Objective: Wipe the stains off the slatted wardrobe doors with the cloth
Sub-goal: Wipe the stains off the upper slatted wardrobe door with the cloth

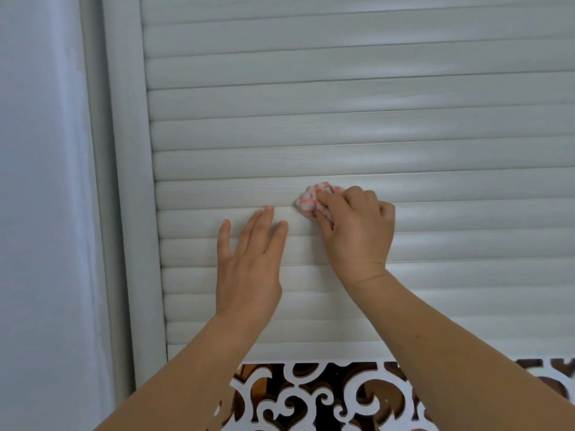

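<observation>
We see the right hand [357, 231] clamped on a bunched pink-and-white cloth [311, 200], pressing it against the slatted wardrobe door [342, 126]; the left hand [249, 259], just left, rests flat with fingers apart.

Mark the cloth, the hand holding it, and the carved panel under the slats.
cloth [306, 200]: head view, on the bunched pink-and-white fabric left of the fingers.
right hand [357, 231]: head view, on the back of the hand.
carved panel [311, 396]: head view, on a white scroll of the cut-out pattern.
</observation>
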`<state>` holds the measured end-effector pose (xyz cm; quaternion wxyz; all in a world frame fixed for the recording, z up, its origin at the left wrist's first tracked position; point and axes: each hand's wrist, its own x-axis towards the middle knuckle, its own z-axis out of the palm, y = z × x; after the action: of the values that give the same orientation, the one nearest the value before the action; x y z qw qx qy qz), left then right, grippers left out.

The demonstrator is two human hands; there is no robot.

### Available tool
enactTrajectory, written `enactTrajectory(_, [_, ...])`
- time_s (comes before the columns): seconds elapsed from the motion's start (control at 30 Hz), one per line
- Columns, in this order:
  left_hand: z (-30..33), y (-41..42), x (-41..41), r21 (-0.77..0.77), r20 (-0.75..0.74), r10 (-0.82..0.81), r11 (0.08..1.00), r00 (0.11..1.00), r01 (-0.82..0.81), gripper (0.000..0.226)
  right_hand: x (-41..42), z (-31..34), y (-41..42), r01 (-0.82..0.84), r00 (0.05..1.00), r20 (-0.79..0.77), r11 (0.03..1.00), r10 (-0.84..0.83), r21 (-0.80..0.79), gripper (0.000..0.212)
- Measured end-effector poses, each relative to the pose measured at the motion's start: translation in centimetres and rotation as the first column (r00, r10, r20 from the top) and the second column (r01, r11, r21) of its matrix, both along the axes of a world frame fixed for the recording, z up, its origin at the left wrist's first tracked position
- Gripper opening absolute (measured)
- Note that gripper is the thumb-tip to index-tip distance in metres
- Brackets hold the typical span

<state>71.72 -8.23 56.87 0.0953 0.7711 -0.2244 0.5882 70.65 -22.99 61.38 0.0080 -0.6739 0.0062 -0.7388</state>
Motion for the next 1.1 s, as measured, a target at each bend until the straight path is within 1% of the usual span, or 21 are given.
enactTrajectory(0.07, [-0.5, 0.7, -0.1, -0.056, -0.011, -0.023, 0.998, 1.000, 0.022, 0.067, 0.7, 0.2, 1.6, -0.015, 1.000, -0.005, 0.999, 0.015, -0.038, 0.009])
enactTrajectory(0.23, [-1.2, 2.3, -0.2, -0.091, -0.046, -0.019, 0.996, 0.999, 0.015, 0.062, 1.9, 0.5, 5.4, -0.051, 0.996, -0.073, 0.992, 0.043, -0.117, 0.017])
enactTrajectory(0.3, [-1.5, 2.7, 0.0, -0.092, -0.054, -0.008, 0.996, 0.999, 0.003, 0.062, 2.0, 0.5, 5.4, -0.053, 0.997, -0.066, 0.983, 0.041, -0.178, 0.016])
enactTrajectory(0.4, [-2.0, 3.1, 0.2, -0.078, -0.064, 0.007, 0.997, 0.998, -0.012, 0.069, 1.6, 0.3, 3.1, -0.023, 0.999, -0.036, 0.969, 0.015, -0.246, 0.016])
enactTrajectory(0.47, [-2.3, 3.4, 0.4, -0.068, -0.072, 0.000, 0.998, 0.997, -0.004, 0.073, 1.0, 0.1, 1.1, -0.019, 0.999, -0.038, 0.977, 0.011, -0.214, 0.017])
enactTrajectory(0.53, [-2.5, 3.7, 0.5, -0.060, -0.075, -0.012, 0.998, 0.997, 0.007, 0.072, 0.6, -0.1, 0.0, -0.045, 0.998, -0.046, 0.988, 0.038, -0.148, 0.020])
enactTrajectory(0.6, [-2.8, 3.9, 0.5, -0.049, -0.081, -0.014, 0.999, 0.997, 0.010, 0.070, 0.6, -0.2, 0.2, -0.093, 0.995, -0.043, 0.992, 0.089, -0.088, 0.020])
enactTrajectory(0.67, [-2.9, 4.3, 0.5, -0.052, -0.092, -0.018, 0.999, 0.996, 0.013, 0.070, 0.9, 0.0, 1.3, -0.131, 0.991, -0.028, 0.989, 0.130, -0.066, 0.020])
enactTrajectory(0.8, [-3.5, 5.0, 0.3, -0.074, -0.110, -0.024, 0.997, 0.994, 0.016, 0.064, 2.1, 0.4, 4.3, -0.147, 0.989, -0.038, 0.976, 0.143, -0.158, 0.016])
enactTrajectory(0.93, [-4.4, 5.7, 0.1, -0.096, -0.122, -0.027, 0.995, 0.992, 0.015, 0.058, 3.2, 0.0, 7.5, -0.182, 0.982, -0.077, 0.960, 0.170, -0.211, 0.024])
enactTrajectory(1.0, [-4.8, 5.9, 0.0, -0.094, -0.137, -0.015, 0.996, 0.990, 0.002, 0.057, 3.5, -0.5, 8.4, -0.181, 0.982, -0.092, 0.950, 0.163, -0.253, 0.024])
enactTrajectory(1.07, [-5.1, 6.0, -0.2, -0.088, -0.155, 0.001, 0.996, 0.988, -0.015, 0.056, 3.7, -1.5, 8.9, -0.177, 0.982, -0.117, 0.932, 0.146, -0.317, 0.024])
enactTrajectory(1.1, [-5.2, 6.1, -0.2, -0.087, -0.163, 0.011, 0.996, 0.987, -0.026, 0.055, 3.8, -2.0, 9.1, -0.180, 0.981, -0.133, 0.918, 0.141, -0.353, 0.029])
